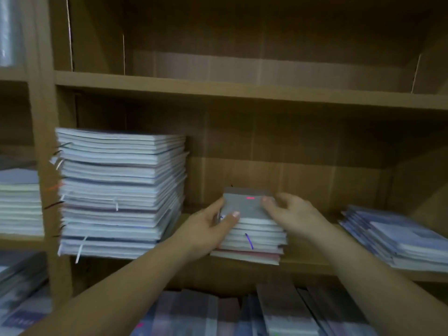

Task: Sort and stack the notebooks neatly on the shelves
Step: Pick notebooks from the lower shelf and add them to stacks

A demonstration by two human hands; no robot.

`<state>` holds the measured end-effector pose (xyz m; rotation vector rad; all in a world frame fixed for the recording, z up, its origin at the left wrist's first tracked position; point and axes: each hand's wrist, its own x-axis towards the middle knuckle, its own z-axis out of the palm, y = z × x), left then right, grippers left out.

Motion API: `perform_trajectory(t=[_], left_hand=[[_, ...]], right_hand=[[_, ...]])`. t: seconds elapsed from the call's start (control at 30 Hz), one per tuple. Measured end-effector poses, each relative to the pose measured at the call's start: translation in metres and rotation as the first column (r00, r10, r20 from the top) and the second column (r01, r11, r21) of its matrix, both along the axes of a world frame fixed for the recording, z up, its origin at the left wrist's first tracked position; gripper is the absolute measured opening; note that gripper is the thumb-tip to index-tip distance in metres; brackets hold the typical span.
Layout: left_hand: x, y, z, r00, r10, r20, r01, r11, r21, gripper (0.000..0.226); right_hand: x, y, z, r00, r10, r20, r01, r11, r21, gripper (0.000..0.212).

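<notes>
Lying nearest, loose notebooks (286,311) are covering the level below the hands. Farther in, on the middle shelf (308,260), the small stack (252,236) is sitting between a tall stack (116,190) at left and a low pile (400,238) at right. The left hand (206,229) is gripping its left side, thumb over the top cover; the right hand (291,214) is clasping its right edge, fingers curled.
</notes>
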<state>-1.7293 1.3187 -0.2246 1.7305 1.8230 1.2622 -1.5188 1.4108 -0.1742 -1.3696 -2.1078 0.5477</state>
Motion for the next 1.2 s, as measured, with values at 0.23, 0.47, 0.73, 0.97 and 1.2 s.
perform_trajectory(t=[0.23, 0.47, 0.73, 0.97, 1.2], left_hand=[[-0.022, 0.01, -0.039, 0.994, -0.087, 0.07, 0.079, 0.991, 0.112, 0.087], [0.0, 0.006, -0.038, 0.862, 0.232, -0.451, -0.147, 0.965, 0.215, 0.042], [-0.012, 0.004, -0.043, 0.977, -0.048, 0.21, 0.021, 0.992, 0.128, 0.098], [-0.002, -0.001, -0.044, 0.959, -0.168, 0.226, 0.137, 0.98, 0.146, 0.113], [-0.014, 0.002, -0.039, 0.951, -0.185, 0.25, 0.159, 0.98, 0.12, 0.103]], right_hand=[[0.023, -0.013, -0.087, 0.746, 0.254, -0.615, -0.317, 0.948, 0.007, 0.08], [0.003, -0.007, -0.1, 0.798, 0.187, -0.573, -0.148, 0.982, 0.113, 0.055], [0.006, -0.012, -0.101, 0.739, 0.184, -0.647, -0.2, 0.979, 0.05, 0.049], [0.006, -0.02, -0.096, 0.672, 0.169, -0.721, -0.237, 0.972, 0.007, 0.057], [0.008, -0.022, -0.083, 0.651, 0.134, -0.747, -0.262, 0.964, -0.055, 0.072]])
